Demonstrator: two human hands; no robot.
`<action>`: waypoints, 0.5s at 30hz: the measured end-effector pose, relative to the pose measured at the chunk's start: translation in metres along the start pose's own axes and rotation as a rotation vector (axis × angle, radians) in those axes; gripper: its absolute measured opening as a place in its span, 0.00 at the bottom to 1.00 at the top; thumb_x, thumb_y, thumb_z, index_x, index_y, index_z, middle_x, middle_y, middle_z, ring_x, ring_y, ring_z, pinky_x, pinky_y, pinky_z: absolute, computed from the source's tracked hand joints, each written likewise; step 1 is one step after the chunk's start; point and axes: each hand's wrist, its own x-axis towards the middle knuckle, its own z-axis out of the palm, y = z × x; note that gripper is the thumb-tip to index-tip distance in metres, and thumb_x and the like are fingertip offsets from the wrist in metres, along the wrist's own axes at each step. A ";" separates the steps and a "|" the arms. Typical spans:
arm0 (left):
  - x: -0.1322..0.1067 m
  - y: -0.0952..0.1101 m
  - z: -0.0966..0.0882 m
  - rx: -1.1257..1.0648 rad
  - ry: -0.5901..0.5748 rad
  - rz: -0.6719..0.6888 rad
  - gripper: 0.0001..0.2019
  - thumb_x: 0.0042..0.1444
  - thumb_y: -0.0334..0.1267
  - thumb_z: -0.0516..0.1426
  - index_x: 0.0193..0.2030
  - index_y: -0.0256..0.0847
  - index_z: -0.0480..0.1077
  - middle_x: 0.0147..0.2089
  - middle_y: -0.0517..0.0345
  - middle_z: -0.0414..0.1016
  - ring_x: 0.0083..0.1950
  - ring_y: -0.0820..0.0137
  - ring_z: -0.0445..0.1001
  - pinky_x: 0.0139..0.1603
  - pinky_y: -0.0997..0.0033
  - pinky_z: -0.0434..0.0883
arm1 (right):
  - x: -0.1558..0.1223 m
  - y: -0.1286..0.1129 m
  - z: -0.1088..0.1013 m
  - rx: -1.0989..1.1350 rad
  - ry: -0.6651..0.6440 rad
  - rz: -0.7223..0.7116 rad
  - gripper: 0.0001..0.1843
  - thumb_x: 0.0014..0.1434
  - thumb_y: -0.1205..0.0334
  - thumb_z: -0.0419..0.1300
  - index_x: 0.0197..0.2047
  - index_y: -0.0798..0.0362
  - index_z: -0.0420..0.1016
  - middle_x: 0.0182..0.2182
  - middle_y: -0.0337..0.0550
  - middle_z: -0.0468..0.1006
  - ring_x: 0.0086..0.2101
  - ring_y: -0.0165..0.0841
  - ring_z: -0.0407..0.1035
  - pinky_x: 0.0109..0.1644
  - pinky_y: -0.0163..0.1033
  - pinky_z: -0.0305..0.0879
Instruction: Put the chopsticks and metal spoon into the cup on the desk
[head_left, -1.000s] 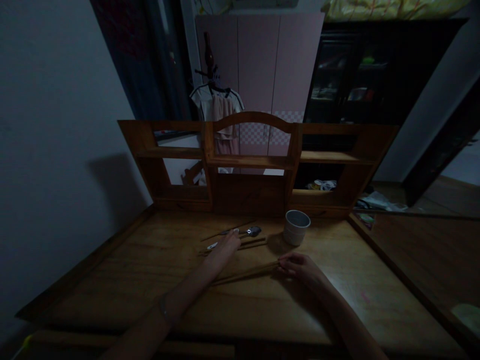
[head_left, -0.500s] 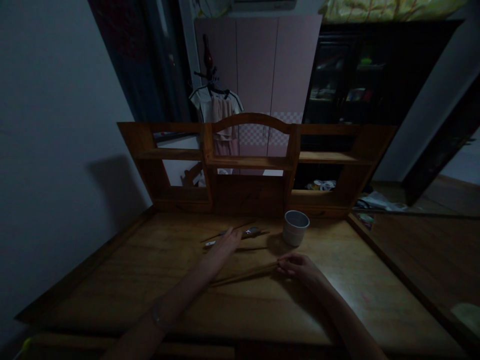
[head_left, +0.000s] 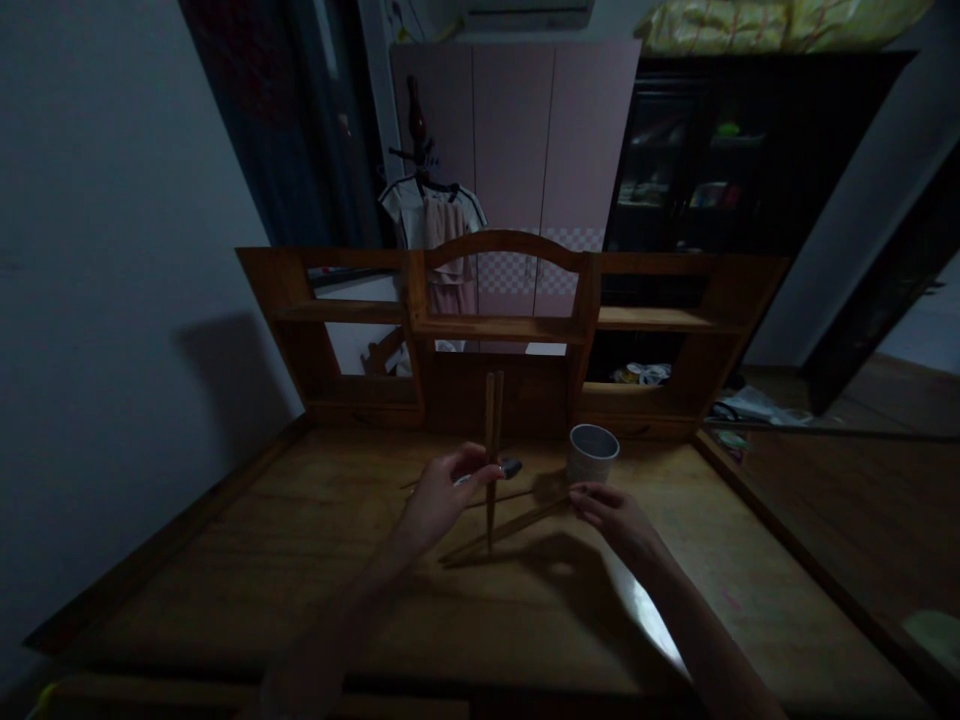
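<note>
Where the table (head_left: 247,580) ends at the back, a shelf (head_left: 510,327) stands. Near it sits a cup (head_left: 592,462), just beyond the right hand (head_left: 611,515), which pinches slanted chopsticks (head_left: 517,524); the left hand (head_left: 444,492) grips an upright pair (head_left: 490,420) over the table, before a spoon (head_left: 513,467).

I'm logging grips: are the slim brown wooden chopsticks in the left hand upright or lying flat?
Upright: the slim brown wooden chopsticks in the left hand run nearly vertical, extending above and below the grip.
</note>
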 end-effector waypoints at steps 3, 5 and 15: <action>-0.008 -0.003 0.020 -0.196 0.076 -0.037 0.15 0.52 0.43 0.63 0.40 0.33 0.72 0.42 0.52 0.75 0.44 0.67 0.75 0.48 0.70 0.72 | -0.005 -0.046 0.016 -0.229 0.041 -0.193 0.19 0.55 0.54 0.66 0.45 0.58 0.77 0.42 0.48 0.74 0.43 0.33 0.69 0.47 0.33 0.64; -0.010 -0.014 0.033 -0.282 0.141 -0.056 0.17 0.50 0.43 0.64 0.42 0.32 0.73 0.44 0.51 0.75 0.44 0.66 0.75 0.48 0.68 0.73 | -0.011 -0.075 0.030 -0.352 0.069 -0.301 0.18 0.54 0.53 0.66 0.44 0.57 0.78 0.41 0.48 0.75 0.42 0.35 0.69 0.45 0.34 0.64; -0.022 -0.046 0.049 -0.230 0.065 0.117 0.13 0.55 0.39 0.61 0.46 0.38 0.76 0.47 0.51 0.73 0.47 0.65 0.74 0.48 0.68 0.72 | -0.020 -0.123 0.084 -0.574 -0.113 -0.514 0.15 0.53 0.53 0.66 0.36 0.58 0.76 0.31 0.45 0.73 0.31 0.31 0.69 0.32 0.32 0.63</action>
